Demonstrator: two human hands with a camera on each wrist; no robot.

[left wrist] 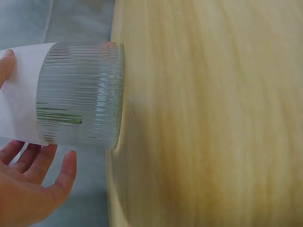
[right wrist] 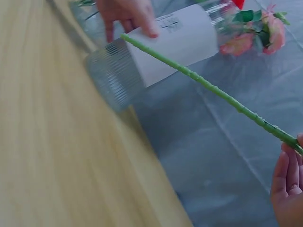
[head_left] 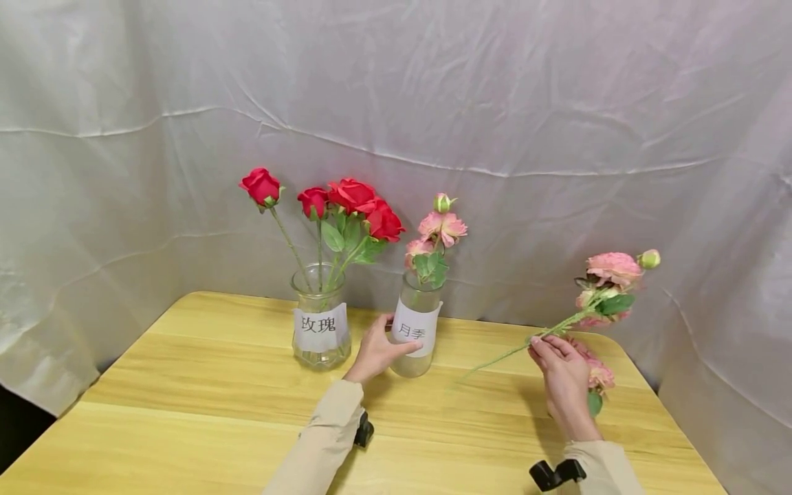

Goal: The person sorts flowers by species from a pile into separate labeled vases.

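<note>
My left hand [head_left: 376,354] holds a clear glass vase [head_left: 413,365] around its white label [left wrist: 21,94], thumb across the front and fingers at the far side. The vase stands upright and contains a stem of pink flowers [head_left: 442,227] with a bud. Over at the right, my right hand [head_left: 566,385] pinches the green stem [right wrist: 213,90] of another pink flower spray [head_left: 614,269] between thumb and fingertips. This spray is raised and tilted, blooms up to the right, its lower stem end pointing left towards the vase.
Left of the held vase stands a second glass vase [head_left: 322,359] with a white label and several red roses [head_left: 353,195]. Another pink flower [head_left: 599,372] lies on the wooden table [head_left: 204,392], partly hidden behind my right hand. A grey curtain [head_left: 495,89] hangs behind the table.
</note>
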